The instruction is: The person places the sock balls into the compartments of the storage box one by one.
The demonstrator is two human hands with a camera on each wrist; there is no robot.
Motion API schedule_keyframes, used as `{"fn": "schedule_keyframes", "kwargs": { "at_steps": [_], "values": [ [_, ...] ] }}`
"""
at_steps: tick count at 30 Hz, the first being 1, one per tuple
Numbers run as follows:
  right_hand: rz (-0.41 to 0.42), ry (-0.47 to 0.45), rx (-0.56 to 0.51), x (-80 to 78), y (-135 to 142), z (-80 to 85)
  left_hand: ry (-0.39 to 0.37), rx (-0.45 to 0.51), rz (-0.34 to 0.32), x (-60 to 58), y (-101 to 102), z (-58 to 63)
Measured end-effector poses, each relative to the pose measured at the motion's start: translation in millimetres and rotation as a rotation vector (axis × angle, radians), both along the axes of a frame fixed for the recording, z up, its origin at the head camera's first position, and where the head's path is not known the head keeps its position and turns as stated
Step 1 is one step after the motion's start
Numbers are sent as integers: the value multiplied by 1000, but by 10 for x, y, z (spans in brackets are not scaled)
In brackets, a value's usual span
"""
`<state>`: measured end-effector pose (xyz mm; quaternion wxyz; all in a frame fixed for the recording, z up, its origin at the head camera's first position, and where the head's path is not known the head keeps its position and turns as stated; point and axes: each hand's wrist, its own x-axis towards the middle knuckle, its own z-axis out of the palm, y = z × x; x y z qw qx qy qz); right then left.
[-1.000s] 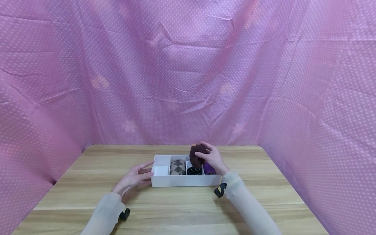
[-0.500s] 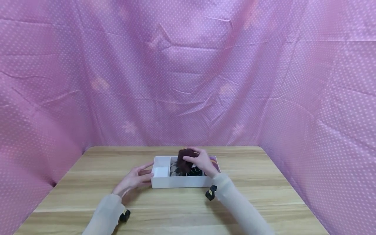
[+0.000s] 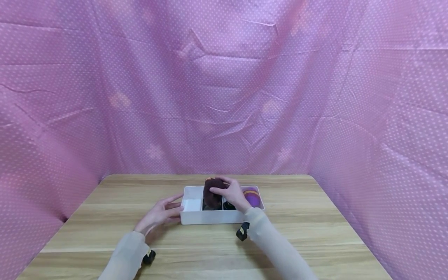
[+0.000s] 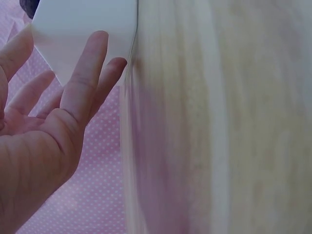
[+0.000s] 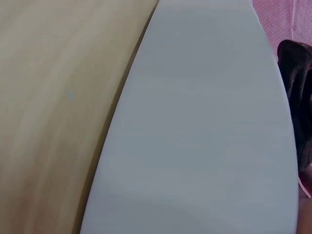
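Observation:
A dark brown folded sock (image 3: 211, 196) is pinched between my right hand's (image 3: 229, 193) thumb and fingers, over the second compartment from the left of a white divided box (image 3: 213, 218). It hides most of the grey checked sock there. To its right, a black sock (image 3: 228, 206) is partly behind the right hand, and a purple sock with a yellow-orange band (image 3: 252, 197) fills the rightmost compartment. My left hand (image 3: 158, 215) touches the box's left end with extended fingers. The left wrist view shows those fingertips (image 4: 95, 46) against the white end wall.
The box's leftmost compartment (image 3: 191, 204) shows its bare white floor. A wooden table (image 3: 196, 249) bears the box. Pink dotted cloth (image 3: 224, 97) hangs behind and at both sides. In the right wrist view the box's long wall (image 5: 195, 122) fills the middle.
My right hand has carried the brown sock leftward, from over the third compartment to the second, and lower. The purple sock has come into fuller view. The left hand stays put.

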<state>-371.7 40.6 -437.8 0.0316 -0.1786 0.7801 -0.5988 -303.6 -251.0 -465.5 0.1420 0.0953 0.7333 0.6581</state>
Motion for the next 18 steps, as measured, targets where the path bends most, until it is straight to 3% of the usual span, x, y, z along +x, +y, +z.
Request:
{"fn": "schedule_keyframes", "kwargs": {
  "at_steps": [9,18],
  "values": [
    [0,16,-4,75,-153,5,13,12,-22,95,29,-3],
    [-49,35,2,56,-359,-3,14,29,-43,93,25,4]
  ]
}}
